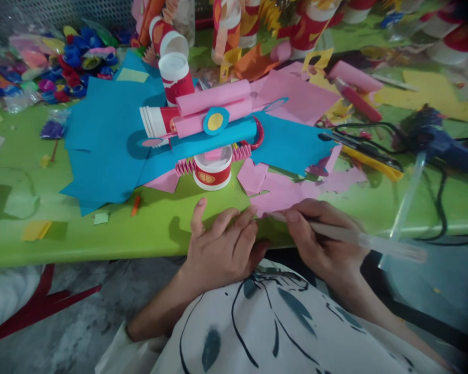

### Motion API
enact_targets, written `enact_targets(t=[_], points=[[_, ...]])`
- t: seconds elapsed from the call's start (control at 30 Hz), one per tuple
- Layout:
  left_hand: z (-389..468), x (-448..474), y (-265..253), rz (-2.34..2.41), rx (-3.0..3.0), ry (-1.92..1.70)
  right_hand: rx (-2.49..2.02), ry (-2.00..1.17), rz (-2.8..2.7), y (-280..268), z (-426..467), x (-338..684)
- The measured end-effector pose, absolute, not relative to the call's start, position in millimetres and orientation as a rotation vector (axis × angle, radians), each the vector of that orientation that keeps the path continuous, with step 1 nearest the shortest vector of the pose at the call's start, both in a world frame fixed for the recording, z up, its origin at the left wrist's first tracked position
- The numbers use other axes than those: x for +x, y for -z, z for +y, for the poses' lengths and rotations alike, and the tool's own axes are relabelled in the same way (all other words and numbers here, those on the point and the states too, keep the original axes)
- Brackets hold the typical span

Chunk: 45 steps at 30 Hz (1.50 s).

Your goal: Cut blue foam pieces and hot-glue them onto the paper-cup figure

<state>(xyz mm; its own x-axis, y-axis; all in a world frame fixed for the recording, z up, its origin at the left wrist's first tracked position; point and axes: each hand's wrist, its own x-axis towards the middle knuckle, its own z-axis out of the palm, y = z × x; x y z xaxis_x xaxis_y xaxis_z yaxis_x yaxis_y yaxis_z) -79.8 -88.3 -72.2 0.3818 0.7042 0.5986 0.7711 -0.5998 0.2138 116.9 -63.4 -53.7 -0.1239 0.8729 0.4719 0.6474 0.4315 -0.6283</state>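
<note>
My right hand (327,236) is closed around a pale pen (335,232), its tip at the near edge of the pink paper scrap (281,192). Beside it, my left hand (226,241) lies at the table's front edge, palm down, fingers loosely spread, with its fingertips by the same scrap. The thumb is partly hidden under the hand. Just beyond stands a white-and-red paper cup (212,176) with pleated pink strips at its sides. Behind it are a blue paper roll (214,137) and a pink roll (214,97), with a blue-and-yellow paper flower (216,121) in front.
Blue paper sheets (105,124) spread across the green table (101,239). At the right lie a yellow utility knife (370,158) and a blue glue gun (448,145) with a clear glue stick (407,202) and cord. More decorated cups (308,26) stand at the back.
</note>
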Motion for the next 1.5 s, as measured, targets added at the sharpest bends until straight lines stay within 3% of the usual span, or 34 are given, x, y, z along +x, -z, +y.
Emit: enact_targets(t=[1.5], points=[[-88.5,-80.6,73.5,-1.345,-2.523,1.029,-1.309,-0.355,-1.820,51.1,-64.1,116.7]])
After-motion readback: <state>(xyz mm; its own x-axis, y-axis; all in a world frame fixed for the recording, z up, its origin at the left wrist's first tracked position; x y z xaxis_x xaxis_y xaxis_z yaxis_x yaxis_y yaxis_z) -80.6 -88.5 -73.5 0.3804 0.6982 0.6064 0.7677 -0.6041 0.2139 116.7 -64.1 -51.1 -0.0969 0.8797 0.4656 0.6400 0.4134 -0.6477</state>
